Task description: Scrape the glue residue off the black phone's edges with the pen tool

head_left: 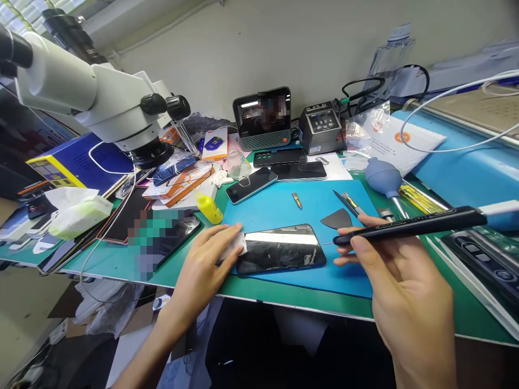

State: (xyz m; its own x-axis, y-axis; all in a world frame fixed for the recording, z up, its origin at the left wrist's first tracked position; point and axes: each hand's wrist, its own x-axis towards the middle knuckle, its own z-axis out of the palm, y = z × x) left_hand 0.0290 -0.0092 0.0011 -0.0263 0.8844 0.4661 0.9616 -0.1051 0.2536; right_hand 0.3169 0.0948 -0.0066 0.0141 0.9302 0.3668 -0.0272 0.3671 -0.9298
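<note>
A dark smartphone (279, 251) lies face up on the blue mat (263, 214), its glass reflecting a bright band. My left hand (211, 254) rests at the phone's left end, fingers bent over a small white tissue (240, 244) against its edge. In my right hand (399, 262) is a black pen-shaped tool (413, 226); its thin metal tip points left, close to the phone's right end. Behind that tip lie a dark grey triangular pick (337, 219) and pointed tweezers (347, 202). A small brass-coloured bit (297, 200) lies beyond the phone.
A yellow bottle (209, 207) stands left of the mat, below a microscope (117, 108). Other phones (252, 185) lie at the back. A blue air blower (383, 177) and a clear-topped device (482, 259) sit to the right. A white cable (405, 121) loops above.
</note>
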